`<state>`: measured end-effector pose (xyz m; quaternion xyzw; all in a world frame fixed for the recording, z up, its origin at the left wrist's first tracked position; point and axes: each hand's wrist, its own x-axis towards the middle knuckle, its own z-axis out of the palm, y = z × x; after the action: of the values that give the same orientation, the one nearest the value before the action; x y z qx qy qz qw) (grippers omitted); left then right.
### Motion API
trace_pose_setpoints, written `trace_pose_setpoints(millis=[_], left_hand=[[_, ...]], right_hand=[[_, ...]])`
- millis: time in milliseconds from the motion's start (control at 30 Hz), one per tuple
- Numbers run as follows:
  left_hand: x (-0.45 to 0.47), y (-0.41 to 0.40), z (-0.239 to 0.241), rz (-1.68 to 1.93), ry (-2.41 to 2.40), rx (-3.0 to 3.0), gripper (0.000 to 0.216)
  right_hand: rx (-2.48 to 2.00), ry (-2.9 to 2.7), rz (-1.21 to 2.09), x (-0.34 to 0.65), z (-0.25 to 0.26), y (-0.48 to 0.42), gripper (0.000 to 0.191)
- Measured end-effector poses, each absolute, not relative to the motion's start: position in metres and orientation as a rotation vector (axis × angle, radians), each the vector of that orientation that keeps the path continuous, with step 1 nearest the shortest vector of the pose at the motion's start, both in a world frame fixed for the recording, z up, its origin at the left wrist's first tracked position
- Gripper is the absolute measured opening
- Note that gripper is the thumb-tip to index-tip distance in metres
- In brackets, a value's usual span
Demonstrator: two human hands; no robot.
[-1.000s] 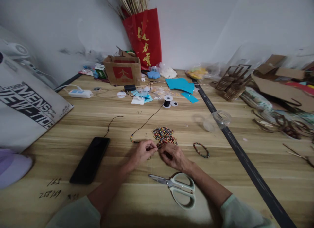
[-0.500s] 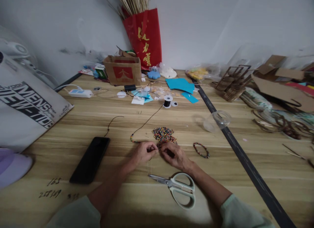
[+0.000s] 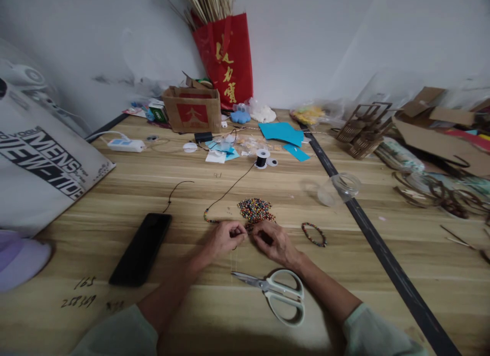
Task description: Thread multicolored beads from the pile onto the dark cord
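Note:
My left hand is closed in a pinch on a dark cord, which runs back to a spool of black cord. Several coloured beads are threaded on the cord just left of that hand. Fingertip to fingertip with it, my right hand is also pinched, at the front of a pile of small multicoloured beads. Whatever lies between its fingers is too small to make out. A finished-looking loop of beads rests to the right. Scissors with pale green handles lie below the hands.
A black phone lies on the left, a short dark cord behind it. Clear plastic containers stand right of the bead pile. Farther back are a brown paper bag, blue sheets and a red bag.
My right hand has shifted very slightly at the fingertips. The left hand, cord and beads look the same.

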<state>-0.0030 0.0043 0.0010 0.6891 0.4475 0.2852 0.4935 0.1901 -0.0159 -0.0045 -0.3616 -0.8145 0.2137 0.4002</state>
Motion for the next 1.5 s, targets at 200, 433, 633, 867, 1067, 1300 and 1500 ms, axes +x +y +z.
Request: trace_pose_setpoints(millis=[200, 433, 633, 867, 1067, 1300, 1500], left_hand=[[-0.0028, 0.0039, 0.0017, 0.681, 1.082, 1.678, 0.007], [-0.0017, 0.004, 0.0032, 0.671, 1.103, 1.7, 0.007], [-0.0021, 0.0036, 0.0019, 0.663, 1.106, 1.737, 0.008], [-0.0019, 0.0038, 0.0021, 0.657, 1.118, 1.727, 0.007], [-0.0026, 0.0038, 0.0014, 0.667, 1.094, 1.719, 0.007], [-0.0021, 0.0042, -0.0007, 0.67, 1.101, 1.734, 0.007], [-0.0018, 0.0036, 0.0, 0.673, 1.123, 1.74, 0.007]], right_hand=[[-0.914, -2.068, 0.525, 0.1896, -0.0035, -0.0158, 0.008], [-0.901, -2.083, 0.521, 0.1891, -0.0035, -0.0157, 0.007], [-0.887, -2.091, 0.538, 0.1895, -0.0045, -0.0156, 0.007], [-0.881, -2.079, 0.522, 0.1888, -0.0035, -0.0157, 0.007], [-0.882, -2.073, 0.531, 0.1884, -0.0044, -0.0156, 0.007], [-0.871, -2.085, 0.528, 0.1885, -0.0022, -0.0159, 0.008], [-0.86, -2.081, 0.554, 0.1883, -0.0027, -0.0153, 0.008]])
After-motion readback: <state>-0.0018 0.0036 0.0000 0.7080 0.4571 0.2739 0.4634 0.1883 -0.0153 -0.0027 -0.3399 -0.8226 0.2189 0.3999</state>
